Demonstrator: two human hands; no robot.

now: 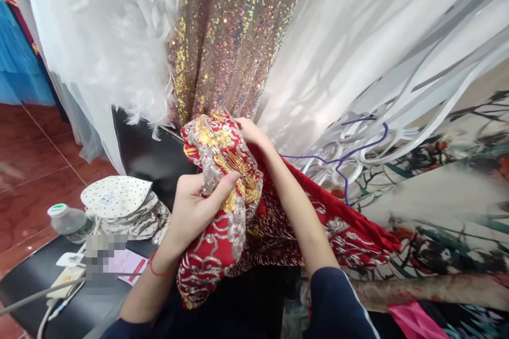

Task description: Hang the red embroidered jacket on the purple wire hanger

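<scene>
A red garment (222,206) with gold and silver embroidery is bunched up in front of me. My left hand (194,209) is closed on a fold of it, thumb pressed over the embroidery. My right hand (250,132) grips the upper edge of the same garment, its fingers curled into the cloth and partly hidden. The rest of the red cloth (350,233) trails to the right over a lap or surface.
A sequinned gold dress (226,37) hangs straight ahead between white feathered fabric (103,37) and white satin (358,37). White and purple hangers (358,153) lie at right. A black table (43,280) at left holds a water bottle (69,222), padded cups (119,201), papers and cables.
</scene>
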